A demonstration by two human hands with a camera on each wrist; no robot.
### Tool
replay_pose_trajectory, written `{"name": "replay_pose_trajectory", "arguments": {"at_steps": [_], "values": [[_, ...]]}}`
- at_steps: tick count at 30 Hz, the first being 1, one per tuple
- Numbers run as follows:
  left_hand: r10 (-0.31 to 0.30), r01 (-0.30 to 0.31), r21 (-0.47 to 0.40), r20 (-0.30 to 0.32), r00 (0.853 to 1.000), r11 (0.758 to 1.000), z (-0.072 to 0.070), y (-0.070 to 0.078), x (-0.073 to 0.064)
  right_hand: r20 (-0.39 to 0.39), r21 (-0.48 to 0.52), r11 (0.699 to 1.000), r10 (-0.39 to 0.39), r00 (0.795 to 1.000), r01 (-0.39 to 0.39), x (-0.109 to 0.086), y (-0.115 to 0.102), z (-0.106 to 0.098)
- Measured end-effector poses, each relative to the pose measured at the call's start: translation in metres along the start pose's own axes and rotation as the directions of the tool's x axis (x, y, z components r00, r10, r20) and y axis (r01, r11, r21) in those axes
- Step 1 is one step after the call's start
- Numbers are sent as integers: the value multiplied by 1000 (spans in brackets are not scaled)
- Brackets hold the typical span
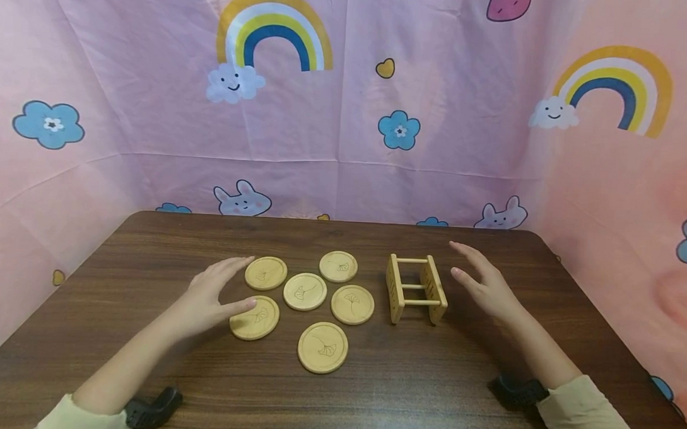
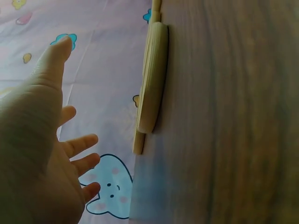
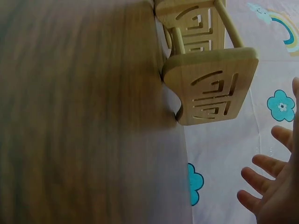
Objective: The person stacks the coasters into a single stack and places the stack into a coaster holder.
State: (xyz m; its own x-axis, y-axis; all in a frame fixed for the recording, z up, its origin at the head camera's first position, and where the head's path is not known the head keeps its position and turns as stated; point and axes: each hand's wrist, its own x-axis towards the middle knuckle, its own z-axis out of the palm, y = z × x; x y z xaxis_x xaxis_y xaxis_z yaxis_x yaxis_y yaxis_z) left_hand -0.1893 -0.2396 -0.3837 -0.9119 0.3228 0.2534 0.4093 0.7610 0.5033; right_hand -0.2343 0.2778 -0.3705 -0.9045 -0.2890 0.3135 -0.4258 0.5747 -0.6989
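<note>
Several round wooden coasters, each with a ginkgo leaf drawn on it, lie spread over the table; the front one [image 1: 323,347] is nearest to me. My left hand [image 1: 207,298] hovers at the left of the group, fingers spread, its thumb overlapping the lower-left coaster [image 1: 254,320] in the head view. Seen edge-on in the left wrist view, a coaster [image 2: 154,79] lies beyond the thumb. Right of the coasters stands a small wooden rack [image 1: 416,289] with carved side panels and thin rods. Beside it, my right hand [image 1: 491,289] has its fingers extended and holds nothing.
The dark wooden table [image 1: 406,381] ends at a pink patterned cloth [image 1: 301,131] hung behind it and along both sides. Black wrist bands [image 1: 153,410] sit under both forearms, close to the tabletop.
</note>
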Motion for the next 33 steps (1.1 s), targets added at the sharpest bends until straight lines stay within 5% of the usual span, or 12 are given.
{"name": "replay_pose_trajectory", "arguments": {"at_steps": [9, 33], "values": [[-4, 5, -131, 8, 1000, 991, 8, -7, -10, 64, 118, 990, 76, 995, -83, -1, 3, 9], [-6, 18, -210, 61, 998, 978, 15, -12, -22, 98, 230, 973, -17, 995, -6, 0, 23, 24]]}}
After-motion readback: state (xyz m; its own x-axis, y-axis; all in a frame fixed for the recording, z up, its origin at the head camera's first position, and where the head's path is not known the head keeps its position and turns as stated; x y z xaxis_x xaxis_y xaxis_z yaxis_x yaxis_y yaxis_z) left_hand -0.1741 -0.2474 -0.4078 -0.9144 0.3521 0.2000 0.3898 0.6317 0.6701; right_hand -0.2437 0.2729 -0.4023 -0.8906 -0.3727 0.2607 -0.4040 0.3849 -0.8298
